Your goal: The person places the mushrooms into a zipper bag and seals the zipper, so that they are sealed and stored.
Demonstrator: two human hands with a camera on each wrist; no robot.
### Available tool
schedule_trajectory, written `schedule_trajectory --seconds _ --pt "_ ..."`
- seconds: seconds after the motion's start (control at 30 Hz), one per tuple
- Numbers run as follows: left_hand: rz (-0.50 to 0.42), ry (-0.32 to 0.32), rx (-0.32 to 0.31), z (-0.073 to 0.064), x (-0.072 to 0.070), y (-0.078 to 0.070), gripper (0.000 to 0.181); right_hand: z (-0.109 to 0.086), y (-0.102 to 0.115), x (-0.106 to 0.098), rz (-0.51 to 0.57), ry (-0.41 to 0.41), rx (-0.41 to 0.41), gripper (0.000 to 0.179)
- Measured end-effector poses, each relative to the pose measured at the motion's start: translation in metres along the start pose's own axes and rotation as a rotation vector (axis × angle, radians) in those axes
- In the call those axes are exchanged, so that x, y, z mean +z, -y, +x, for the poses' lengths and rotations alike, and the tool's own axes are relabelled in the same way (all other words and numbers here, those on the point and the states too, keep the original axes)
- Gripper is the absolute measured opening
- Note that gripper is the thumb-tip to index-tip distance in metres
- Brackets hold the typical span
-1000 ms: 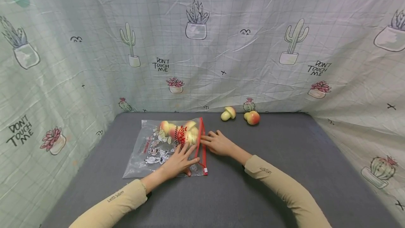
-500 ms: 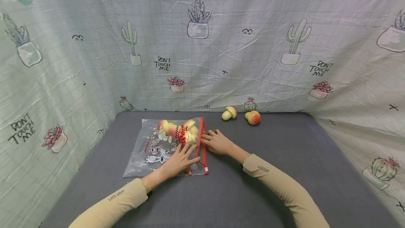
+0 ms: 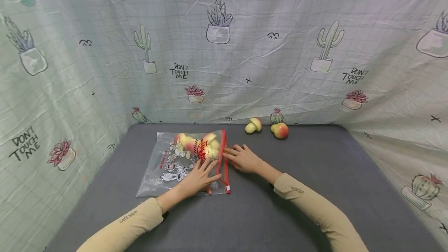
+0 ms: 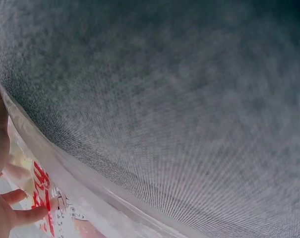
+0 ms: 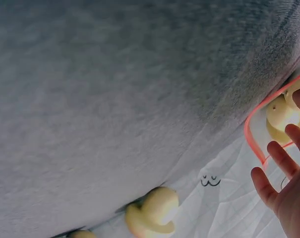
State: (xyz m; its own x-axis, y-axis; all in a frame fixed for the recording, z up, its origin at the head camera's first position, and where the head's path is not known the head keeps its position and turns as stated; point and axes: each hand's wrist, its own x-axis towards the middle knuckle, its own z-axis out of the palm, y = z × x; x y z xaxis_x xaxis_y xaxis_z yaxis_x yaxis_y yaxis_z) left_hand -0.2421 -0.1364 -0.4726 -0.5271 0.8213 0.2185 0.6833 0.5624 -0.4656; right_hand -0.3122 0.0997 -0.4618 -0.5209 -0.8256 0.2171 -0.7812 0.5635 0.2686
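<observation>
We cannot see the front edge or front corners of the worktop point(image 3: 224, 224), cropped in the head view; the left hand point(image 3: 197, 178) hides part of the clear bag point(image 3: 154, 174).

The clear plastic bag point(image 3: 152, 179) has red edging point(image 3: 226, 174) and red-and-white print point(image 3: 170, 176); right of it, yellow mushroom-shaped pieces point(image 3: 281, 130) blush red; behind it, pale cactus-patterned cloth point(image 3: 280, 73).

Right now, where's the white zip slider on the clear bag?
In the head view, the white zip slider is at the near right corner of the clear zip bag, on its red edge, right of the left hand.
</observation>
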Motion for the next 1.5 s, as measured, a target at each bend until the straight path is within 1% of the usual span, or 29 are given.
schedule_trajectory --seconds 0.13,0.23,0.5,0.83,1.0,1.07,1.23,1.33,1.5 --pt "-0.008 -0.015 0.002 0.0 0.001 0.001 0.065 -0.005 -0.005 0.001 0.055 -0.039 0.024 0.054" --pt "-0.023 -0.014 0.003 -0.001 0.002 0.002 0.065 -0.009 -0.008 0.002 0.083 -0.049 0.048 0.054" --pt "-0.047 -0.023 0.003 -0.003 0.004 0.004 0.067 -0.022 -0.018 0.004 0.12 -0.035 0.109 0.053" --pt "-0.058 -0.013 0.016 -0.002 0.004 0.006 0.07 -0.035 -0.039 0.008 0.161 -0.059 0.21 0.053" --pt "-0.083 -0.014 0.024 -0.001 0.003 0.006 0.071 -0.041 -0.051 0.007 0.199 -0.05 0.312 0.052" --pt "-0.088 -0.021 0.029 0.0 0.002 0.006 0.071 -0.044 -0.057 0.008 0.193 -0.054 0.357 0.05" --pt "-0.105 -0.038 0.035 0.001 0.002 0.006 0.07 -0.051 -0.071 0.008 0.188 -0.087 0.451 0.047" --pt "-0.118 -0.032 0.038 0.001 0.001 0.006 0.07 -0.055 -0.078 0.009 0.184 -0.101 0.502 0.045" --pt "-0.082 -0.021 0.042 0.004 0.001 0.007 0.071 -0.062 -0.089 0.01 0.159 -0.122 0.598 0.042"
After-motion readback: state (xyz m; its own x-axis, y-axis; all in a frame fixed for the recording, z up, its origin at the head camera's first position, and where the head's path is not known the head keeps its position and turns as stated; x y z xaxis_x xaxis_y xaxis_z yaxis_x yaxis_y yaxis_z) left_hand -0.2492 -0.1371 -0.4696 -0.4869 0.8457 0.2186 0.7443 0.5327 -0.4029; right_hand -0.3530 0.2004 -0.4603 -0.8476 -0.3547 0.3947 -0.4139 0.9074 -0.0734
